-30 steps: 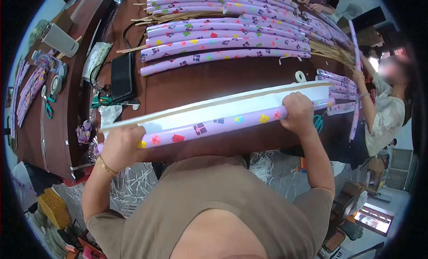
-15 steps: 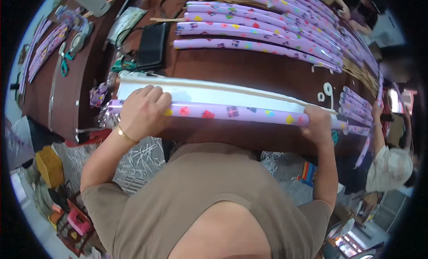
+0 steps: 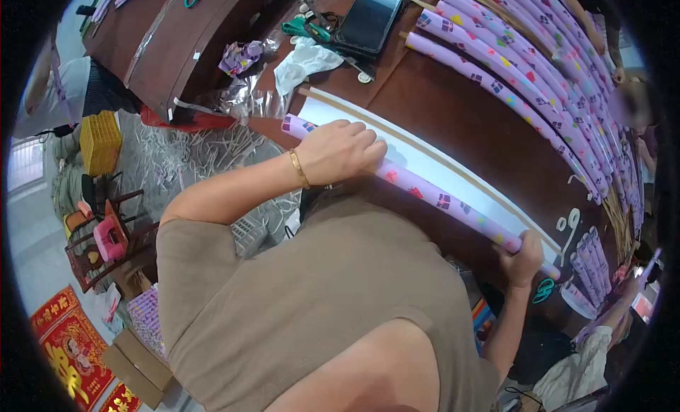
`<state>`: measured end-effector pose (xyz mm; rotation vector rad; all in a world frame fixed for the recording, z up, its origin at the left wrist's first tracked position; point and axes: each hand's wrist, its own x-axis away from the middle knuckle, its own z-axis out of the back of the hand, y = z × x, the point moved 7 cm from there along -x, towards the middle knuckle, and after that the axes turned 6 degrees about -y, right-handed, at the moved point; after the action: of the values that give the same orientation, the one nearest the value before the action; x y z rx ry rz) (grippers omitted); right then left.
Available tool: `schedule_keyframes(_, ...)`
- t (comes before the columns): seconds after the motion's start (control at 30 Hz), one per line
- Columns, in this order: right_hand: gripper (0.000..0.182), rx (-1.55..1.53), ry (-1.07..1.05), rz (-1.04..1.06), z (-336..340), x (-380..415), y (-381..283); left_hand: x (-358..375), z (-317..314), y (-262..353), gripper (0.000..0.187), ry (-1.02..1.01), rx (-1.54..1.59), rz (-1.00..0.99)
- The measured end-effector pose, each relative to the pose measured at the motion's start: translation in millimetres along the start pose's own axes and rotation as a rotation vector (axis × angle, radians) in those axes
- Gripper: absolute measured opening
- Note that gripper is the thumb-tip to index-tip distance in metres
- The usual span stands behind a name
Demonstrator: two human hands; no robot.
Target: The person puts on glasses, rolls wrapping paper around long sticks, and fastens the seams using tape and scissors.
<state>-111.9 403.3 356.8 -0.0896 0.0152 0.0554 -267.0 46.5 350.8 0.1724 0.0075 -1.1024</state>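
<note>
A long roll of purple gift-patterned wrapping paper (image 3: 445, 201) slants across the table's near edge. Its loose white inner side (image 3: 425, 170) lies spread beyond it, with a brown strip (image 3: 453, 159) along the far edge. My left hand (image 3: 338, 152), with a gold bracelet at the wrist, is closed over the left part of the roll. Near the other end, my right hand (image 3: 523, 259) grips the roll, fingers curled round it. Teal-handled scissors (image 3: 544, 291) lie just beyond my right hand.
Several finished purple rolls (image 3: 496, 86) lie at the far side. A black tablet-like device (image 3: 368, 21), white tissue (image 3: 306, 63) and crumpled purple paper (image 3: 241, 56) are at the upper left. Tape rolls (image 3: 574, 218) and short purple rolls (image 3: 589, 262) sit at right. Other people stand nearby.
My view has turned, so the table and the roll now slope down to the right. Both hands stay closed on the roll of wrapping paper.
</note>
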Motion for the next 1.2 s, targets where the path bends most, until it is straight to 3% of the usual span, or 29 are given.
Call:
schedule_keyframes(0.07, 0.068, -0.091, -0.034, -0.042, -19, 11, 3, 5, -11, 3, 0.029, -0.026, 0.076, -0.002)
schedule_keyframes(0.17, 0.058, -0.137, -0.121, -0.078, -37, 25, 8, 9, -18, 6, 0.040, -0.088, 0.180, -0.015)
schedule_keyframes(0.23, 0.061, -0.076, 0.006, 0.016, -30, 23, -3, 11, -17, 6, 0.043, -0.050, 0.132, -0.034)
schedule_keyframes(0.37, 0.058, -0.020, 0.012, 0.007, -29, 28, -3, 10, -15, 9, 0.042, 0.031, 0.161, -0.066)
schedule_keyframes(0.4, 0.061, -0.018, 0.095, 0.033, -29, 30, -2, 9, -16, 10, 0.040, 0.022, 0.152, -0.063)
schedule_keyframes(0.77, 0.065, -0.035, 0.114, 0.023, -22, 22, 5, 1, -15, 12, 0.039, 0.008, 0.130, -0.081)
schedule_keyframes(1.0, 0.086, 0.013, 0.111, 0.014, -20, 6, 16, -9, -10, 13, 0.042, -0.029, 0.093, -0.015)
schedule_keyframes(1.2, 0.091, 0.064, 0.049, -0.017, -22, -4, 26, -22, -5, 25, 0.043, 0.094, 0.165, -0.039)
